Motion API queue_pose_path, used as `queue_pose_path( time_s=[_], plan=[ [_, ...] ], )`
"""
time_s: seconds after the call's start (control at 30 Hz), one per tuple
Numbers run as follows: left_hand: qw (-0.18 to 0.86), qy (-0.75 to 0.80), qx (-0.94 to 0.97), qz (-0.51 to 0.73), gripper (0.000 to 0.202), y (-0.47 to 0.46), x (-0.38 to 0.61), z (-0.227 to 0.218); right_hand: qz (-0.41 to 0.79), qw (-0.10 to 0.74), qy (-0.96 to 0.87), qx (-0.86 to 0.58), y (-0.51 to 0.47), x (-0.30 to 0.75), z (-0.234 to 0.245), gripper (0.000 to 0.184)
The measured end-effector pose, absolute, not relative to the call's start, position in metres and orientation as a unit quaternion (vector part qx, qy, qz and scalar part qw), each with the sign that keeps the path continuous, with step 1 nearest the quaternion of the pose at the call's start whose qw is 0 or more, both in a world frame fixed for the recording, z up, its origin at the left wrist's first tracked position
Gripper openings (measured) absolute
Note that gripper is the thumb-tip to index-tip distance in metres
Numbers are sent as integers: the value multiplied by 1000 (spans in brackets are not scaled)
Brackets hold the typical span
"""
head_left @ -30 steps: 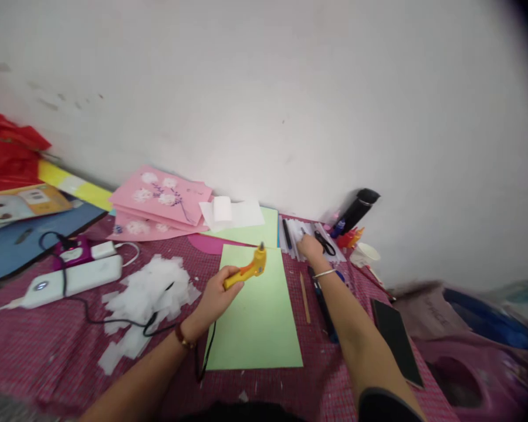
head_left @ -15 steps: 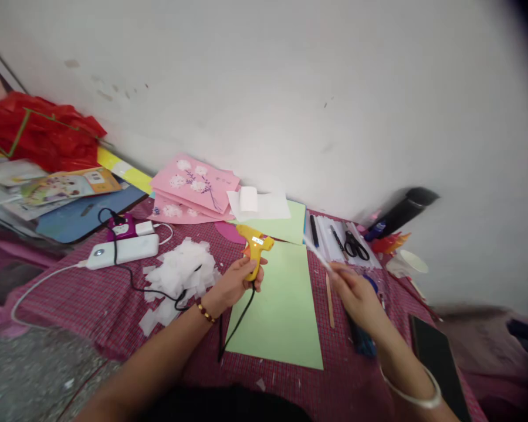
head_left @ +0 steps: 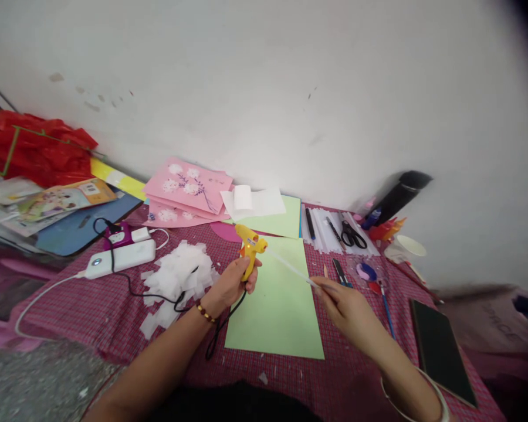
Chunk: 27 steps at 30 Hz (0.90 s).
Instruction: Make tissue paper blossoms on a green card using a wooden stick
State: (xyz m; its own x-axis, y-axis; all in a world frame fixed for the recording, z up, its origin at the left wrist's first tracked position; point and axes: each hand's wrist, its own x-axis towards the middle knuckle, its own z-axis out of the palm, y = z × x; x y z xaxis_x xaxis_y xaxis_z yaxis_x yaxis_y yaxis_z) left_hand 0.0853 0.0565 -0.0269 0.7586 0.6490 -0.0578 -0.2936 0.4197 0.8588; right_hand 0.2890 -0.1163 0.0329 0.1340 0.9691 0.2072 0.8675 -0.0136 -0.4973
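Tabletop (head_left: 88, 305) runs under everything, checked cloth on it. Green sheet (head_left: 277, 316) lies flat beneath and between the hands; likely thin, light, creases easily, best lifted by 2 opposite edges. White paper pile (head_left: 180, 272) just left of the left hand, looks loose and very light, probably scatters if brushed.

Left hand (head_left: 232, 284) wrapped round the handle of the yellow glue gun (head_left: 250, 249); right hand (head_left: 347, 310) pinching the glue stick (head_left: 293, 268) near its near end; the 2 hands apart. Gun is held above the sheet's upper left part, nozzle pointing away to the left, rear toward the right hand. Should be light, hard plastic; handle is the place to grip, nozzle maybe hot. Black cord (head_left: 235, 309) hangs from the handle, bendy, could tug. Stick spans the gap between hands: probably light, smooth, a bit slippery, semi-stiff; pinch well back from the tip, push straight so it doesn't bow.

Vs 0.5 s ago: stick was clear of the gun, tip beyond the sheet's far right corner; now tip is at the gun's rear, seated or only touching, can't tell
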Motion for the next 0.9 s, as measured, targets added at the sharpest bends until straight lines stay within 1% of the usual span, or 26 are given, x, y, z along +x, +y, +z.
queue_pose_path(
  time_s=[0.13, 0.3, 0.33, 0.43, 0.57, 0.63, 0.7, 0.83, 0.9],
  plan=[
    [798, 210, 489, 282, 50, 57, 86, -28, 91, 257, -656, -704, -118, 288, 29, 28],
    [669, 296, 606, 312, 47, 63, 83, -24, 62, 233, -654, -717, -117, 291, 20, 29],
    [657, 302, 619, 307, 48, 65, 82, -23, 60, 235, -651, -720, -116, 292, 18, 30],
    [663, 289, 633, 274, 50, 69, 77, -17, 101, 262, -645, -710, -116, 293, 17, 30],
    [650, 291, 657, 248, 49, 76, 70, -14, 238, 306, -644, -659, -115, 293, 22, 33],
    [631, 306, 670, 242, 47, 79, 68, -13, 274, 314, -634, -652, -113, 292, 24, 34],
    [630, 308, 672, 239, 47, 80, 67, -13, 263, 312, -631, -660, -111, 292, 23, 34],
    [697, 281, 625, 214, 49, 76, 68, -10, 180, 278, -640, -693, -110, 290, 16, 31],
    [714, 287, 605, 205, 50, 73, 69, -8, 153, 264, -642, -703, -111, 288, 14, 31]
  ],
)
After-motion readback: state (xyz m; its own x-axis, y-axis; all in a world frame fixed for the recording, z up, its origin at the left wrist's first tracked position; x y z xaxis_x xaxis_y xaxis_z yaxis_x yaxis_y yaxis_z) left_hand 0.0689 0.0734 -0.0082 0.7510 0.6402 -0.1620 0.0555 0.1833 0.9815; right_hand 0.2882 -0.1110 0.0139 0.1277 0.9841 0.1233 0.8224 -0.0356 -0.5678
